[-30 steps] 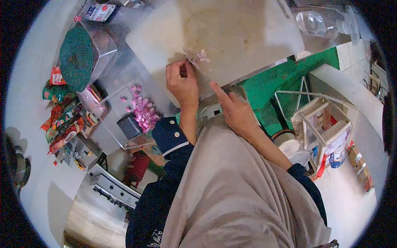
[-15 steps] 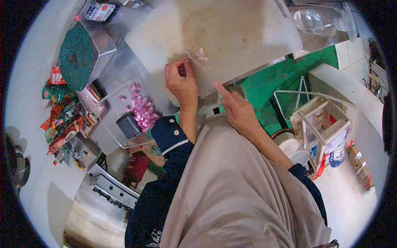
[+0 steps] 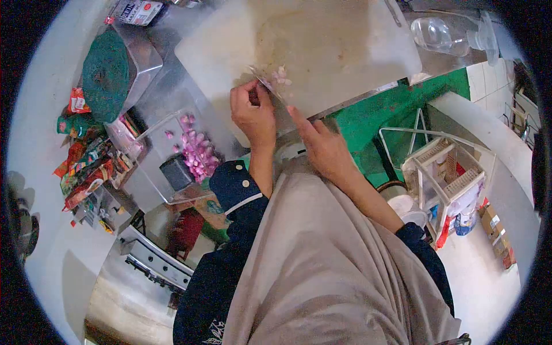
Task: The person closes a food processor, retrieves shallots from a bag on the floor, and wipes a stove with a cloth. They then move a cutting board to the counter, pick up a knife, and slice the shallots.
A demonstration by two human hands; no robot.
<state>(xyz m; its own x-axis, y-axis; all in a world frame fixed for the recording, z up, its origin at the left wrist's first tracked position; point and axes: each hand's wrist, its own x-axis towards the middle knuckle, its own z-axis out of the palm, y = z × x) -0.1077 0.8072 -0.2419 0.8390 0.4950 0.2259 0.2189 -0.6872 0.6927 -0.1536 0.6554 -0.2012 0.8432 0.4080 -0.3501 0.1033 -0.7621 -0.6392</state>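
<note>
Over the near left edge of a white cutting board [image 3: 356,46], my left hand [image 3: 253,115] is closed around something small and dark that its fingers mostly hide. My right hand [image 3: 325,146] is closed on the handle of a knife [image 3: 269,85], its index finger stretched along the top. The thin blade reaches up and left, past my left fingertips. Pale pink slices [image 3: 280,76] lie on the board just beyond the blade. To the left, a clear tray [image 3: 167,198] holds many peeled pink shallots [image 3: 198,152] and a black block-like object [image 3: 177,172].
A green-topped container [image 3: 106,76] and colourful packets [image 3: 86,167] are at the left. A clear jar [image 3: 437,35] lies at the upper right. Below right is a plastic rack [image 3: 445,172] on the floor. A stove [image 3: 155,261] shows at the lower left.
My right hand and the knife have shifted up and left, so the blade now reaches farther past my left fingertips. My left hand has hardly moved.
</note>
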